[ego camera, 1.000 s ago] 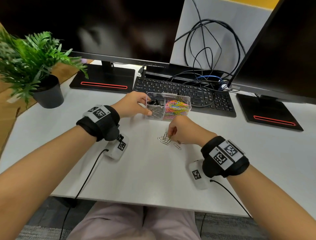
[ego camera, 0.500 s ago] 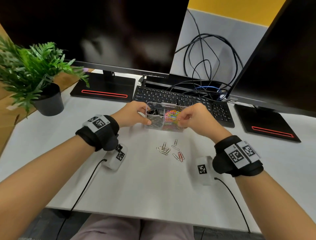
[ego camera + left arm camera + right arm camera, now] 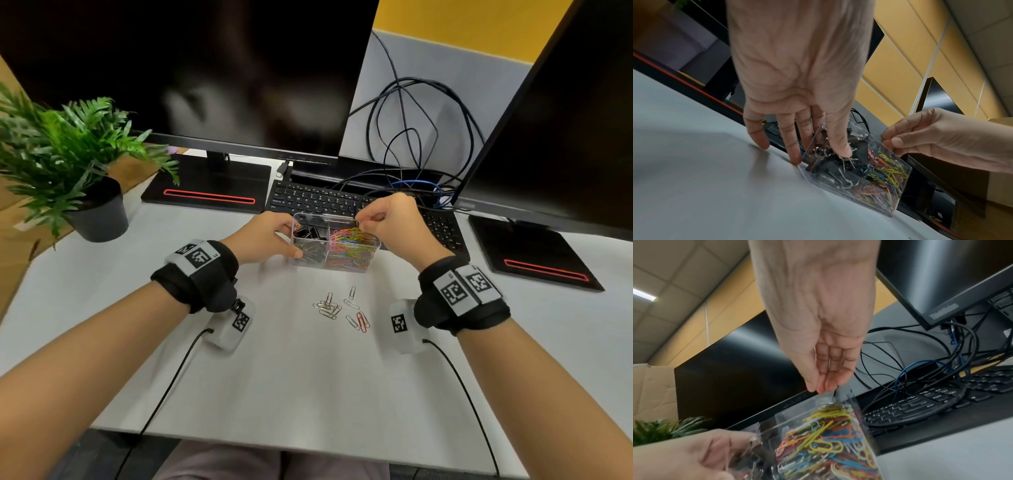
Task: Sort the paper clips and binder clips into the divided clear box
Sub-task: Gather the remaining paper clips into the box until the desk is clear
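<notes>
The divided clear box stands on the white desk, just in front of the keyboard, and most of the sorting looks done: its left compartment holds black binder clips with some silver clips, and its right compartment is heaped with coloured paper clips. The left hand steadies the box from its left side, thumb curled over the rim and dipping among the binder clips, the other fingers down the outer wall with tips on the desk. The right hand hovers over the right compartment near the box's far rim, thumb and fingertips pinched narrowly together; whether a clip is between them I cannot tell (the wrist view shows only the fingertips bunched, nothing clearly held). What is left, as far as I can judge, is the small scatter of loose paper clips lying on the desk in front of the box, mostly silver with one red among them. Beyond the box, behind the keyboard, two dark monitors stand on black bases with a tangle of cables between them; a potted plant sits well to the left of the box, and the wall behind is grey below, yellow above.
</notes>
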### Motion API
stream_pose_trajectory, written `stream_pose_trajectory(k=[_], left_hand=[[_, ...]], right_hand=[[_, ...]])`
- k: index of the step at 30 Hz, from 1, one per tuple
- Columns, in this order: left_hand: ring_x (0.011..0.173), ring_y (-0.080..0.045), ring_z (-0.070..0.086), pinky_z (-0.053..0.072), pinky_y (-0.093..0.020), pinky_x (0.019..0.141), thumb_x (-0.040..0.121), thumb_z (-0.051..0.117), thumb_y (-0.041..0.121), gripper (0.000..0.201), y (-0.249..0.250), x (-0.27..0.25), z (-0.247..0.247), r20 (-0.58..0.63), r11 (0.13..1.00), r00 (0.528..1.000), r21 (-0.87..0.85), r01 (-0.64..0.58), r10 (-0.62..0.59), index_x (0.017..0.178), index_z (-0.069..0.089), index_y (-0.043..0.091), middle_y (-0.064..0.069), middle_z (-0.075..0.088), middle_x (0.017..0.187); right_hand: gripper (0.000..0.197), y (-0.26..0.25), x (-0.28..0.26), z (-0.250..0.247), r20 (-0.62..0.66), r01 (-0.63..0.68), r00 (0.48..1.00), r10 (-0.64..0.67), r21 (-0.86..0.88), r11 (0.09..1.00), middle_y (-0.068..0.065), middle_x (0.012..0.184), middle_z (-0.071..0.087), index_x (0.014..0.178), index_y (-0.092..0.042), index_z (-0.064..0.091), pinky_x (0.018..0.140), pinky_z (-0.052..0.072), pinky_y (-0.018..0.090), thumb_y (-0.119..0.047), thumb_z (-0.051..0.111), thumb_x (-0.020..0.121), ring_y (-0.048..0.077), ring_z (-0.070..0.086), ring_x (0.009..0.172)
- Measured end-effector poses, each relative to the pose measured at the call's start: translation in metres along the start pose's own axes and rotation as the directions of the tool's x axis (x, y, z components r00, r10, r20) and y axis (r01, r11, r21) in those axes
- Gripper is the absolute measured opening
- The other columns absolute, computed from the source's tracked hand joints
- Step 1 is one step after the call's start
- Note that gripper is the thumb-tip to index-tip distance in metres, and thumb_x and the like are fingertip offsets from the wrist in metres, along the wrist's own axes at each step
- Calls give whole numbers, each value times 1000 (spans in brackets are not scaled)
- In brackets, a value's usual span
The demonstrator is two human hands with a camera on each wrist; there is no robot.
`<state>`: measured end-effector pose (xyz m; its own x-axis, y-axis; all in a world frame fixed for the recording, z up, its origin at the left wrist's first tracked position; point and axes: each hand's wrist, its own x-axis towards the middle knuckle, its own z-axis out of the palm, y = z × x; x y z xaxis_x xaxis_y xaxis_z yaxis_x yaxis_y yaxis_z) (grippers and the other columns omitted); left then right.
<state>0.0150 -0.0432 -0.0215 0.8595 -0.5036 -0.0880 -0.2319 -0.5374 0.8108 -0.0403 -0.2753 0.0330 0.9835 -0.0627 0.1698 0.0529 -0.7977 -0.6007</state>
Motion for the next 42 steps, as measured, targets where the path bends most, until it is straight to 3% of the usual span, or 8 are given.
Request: stream_pose_trajectory(k=[4,8,16,23,27,31,38,42], left_hand=[[96,-19,65,46,-28,83,73,81,21,41,-1,1,0,-1,1000,1000,1,9,-9,109,61,16,-3,64,115],[95,-20,65,47,-27,82,74,81,19,40,0,0,1,-5,1000,1000,-4,2,-2,108,61,12,-5,64,113],[91,-21,66,48,-30,82,72,82,17,27,6,-6,-1,2,1000,1000,-22,-13,13,85,60,25,-7,67,108],[95,-24,66,49,-33,85,73,81,15,27,8,-7,-1,8,1000,1000,-23,-13,13,84,59,26,-7,67,106],[97,-23,65,49,-38,90,73,81,15,26,8,-8,0,4,1000,1000,-29,-9,9,86,60,24,-8,67,109],[98,-22,65,48,-40,94,72,81,16,29,8,-7,0,7,1000,1000,-30,0,0,93,61,20,-8,66,111],[97,-24,64,49,-43,93,72,82,16,28,9,-9,0,-9,999,1000,-33,-15,14,84,59,27,-9,65,110],[96,-20,63,49,-30,82,73,81,14,27,9,-9,1,-15,1000,1000,-22,-17,16,83,58,24,-9,65,110]], right_hand=[[13,1,-13,-10,-41,19,999,-18,15,1000,-1,80,66,93,-11,74,53,43,3,-7,70,82,1,56,67],[13,-5,-38,-16,190,4,982,17,-112,994,-4,67,63,69,-15,69,55,44,18,-7,73,78,7,55,58],[22,3,-69,10,618,-46,721,314,-410,911,1,55,64,72,0,71,47,42,16,-20,80,71,12,56,46],[20,-6,-64,25,542,-18,821,177,-286,958,-4,54,59,60,-14,65,42,37,12,-6,72,76,7,53,46],[30,-3,-62,25,426,-37,889,169,-301,953,-1,80,58,92,-8,68,61,45,25,-26,81,72,17,55,73],[47,-7,-69,28,462,-60,852,248,-384,921,1,78,52,79,-9,56,50,37,26,-40,86,62,14,47,63],[28,-21,-72,51,510,59,846,155,-379,924,2,64,45,63,-7,50,44,33,26,-11,77,69,25,47,67],[25,-24,-70,55,510,110,856,85,-340,934,-1,83,48,86,-11,60,56,33,24,-21,79,72,20,45,81]])
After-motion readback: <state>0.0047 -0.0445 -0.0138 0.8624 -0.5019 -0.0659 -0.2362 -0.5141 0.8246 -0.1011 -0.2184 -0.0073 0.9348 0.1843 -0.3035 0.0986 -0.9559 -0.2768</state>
